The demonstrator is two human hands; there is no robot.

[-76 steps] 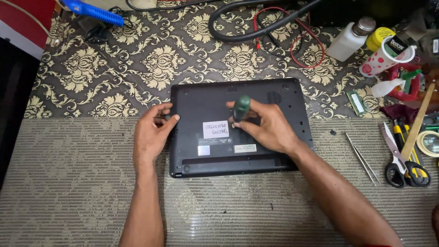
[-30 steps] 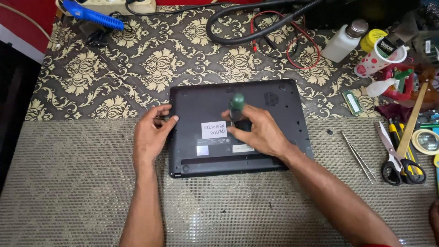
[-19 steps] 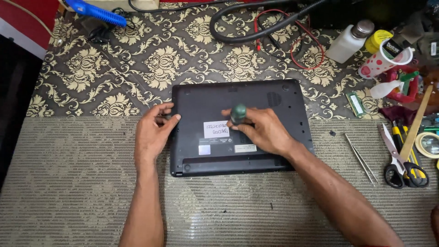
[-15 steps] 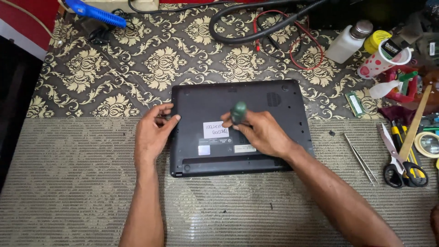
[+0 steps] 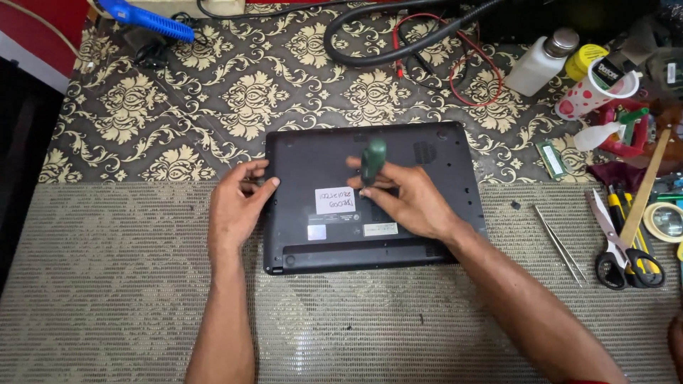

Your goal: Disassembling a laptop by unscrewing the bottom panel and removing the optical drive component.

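At the upper left of the frame lies one blue tool (image 5: 146, 19) on the patterned cloth (image 5: 213, 99). Left of centre, the left hand (image 5: 238, 206) rests on the left edge of the laptop (image 5: 434, 206), fingers spread loosely, holding nothing and only steadying it. The one laptop lies bottom-up at the centre of the frame, half on the cloth and half on the woven mat (image 5: 107, 299), with three stickers on its base.

The right hand (image 5: 409, 199) is closed around one green screwdriver (image 5: 372, 160), held upright with its tip down on the base near the middle. The step in hand looks like undoing a base screw; the next move probably calls for steady downward pressure and a straight shaft, so the tip does not slip out of the screw head.

Above, one black hose (image 5: 398, 50) curves past red wire (image 5: 462, 78). To the right lie one pair of tweezers (image 5: 560, 245), then one pair of scissors (image 5: 619, 245). At the upper right stand one white bottle (image 5: 541, 64) and one dotted cup (image 5: 594, 89).
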